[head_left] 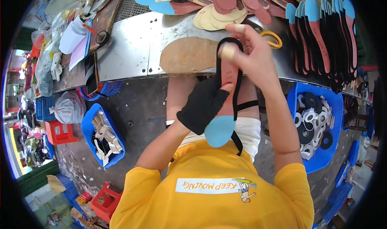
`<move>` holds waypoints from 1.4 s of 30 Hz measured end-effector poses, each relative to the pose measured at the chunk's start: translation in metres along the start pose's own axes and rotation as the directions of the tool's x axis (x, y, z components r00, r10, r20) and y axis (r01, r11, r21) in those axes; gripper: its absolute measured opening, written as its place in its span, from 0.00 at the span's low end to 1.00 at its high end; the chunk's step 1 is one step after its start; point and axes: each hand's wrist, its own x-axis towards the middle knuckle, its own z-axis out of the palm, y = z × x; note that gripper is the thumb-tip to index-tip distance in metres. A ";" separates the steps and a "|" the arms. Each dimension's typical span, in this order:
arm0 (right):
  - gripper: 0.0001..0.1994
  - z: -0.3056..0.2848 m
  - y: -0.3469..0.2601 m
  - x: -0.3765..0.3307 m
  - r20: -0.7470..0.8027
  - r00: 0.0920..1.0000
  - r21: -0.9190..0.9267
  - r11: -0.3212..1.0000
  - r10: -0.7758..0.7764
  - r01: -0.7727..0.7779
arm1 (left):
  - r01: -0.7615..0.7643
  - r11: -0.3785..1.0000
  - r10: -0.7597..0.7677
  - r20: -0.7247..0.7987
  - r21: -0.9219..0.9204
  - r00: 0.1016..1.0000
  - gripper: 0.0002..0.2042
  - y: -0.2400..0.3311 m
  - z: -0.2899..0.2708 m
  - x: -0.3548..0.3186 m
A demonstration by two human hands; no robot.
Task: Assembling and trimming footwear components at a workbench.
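The left hand [203, 106], in a black glove, is closed around the middle of an insole [223, 120] held upright in front of the person's chest, over the lap and just below the edge of the surface [129, 51]. The insole is reddish with a light blue heel end that points down toward the yellow shirt [209, 188]. The right hand [248, 53], bare with tape on 2 fingertips, is raised above the insole's upper end; its thumb and fingers pinch a black strap [238, 88] that loops over the top of the insole and hangs down along its right side past the blue heel. Both hands are therefore gripping, the left on the insole, the right on the strap. On the surface just behind the hands lies a brown sole board [187, 55], and a yellow ring [272, 39], probably a scissors handle, shows beside the right hand. Farther back is a heap of loose insoles [217, 5], and at the right a row of insoles [322, 31] stands on edge. Below the surface, a blue bin [318, 120] at the right holds rolls of tape, and another blue bin [86, 130] at the left holds pale strips. A white bottle [74, 33] lies at the surface's left end.
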 end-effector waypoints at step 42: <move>0.09 -0.021 0.015 0.007 0.041 0.948 0.364 0.879 0.316 -0.309 | 0.261 0.755 -0.262 0.088 -0.602 0.961 0.22 -0.002 -0.031 0.008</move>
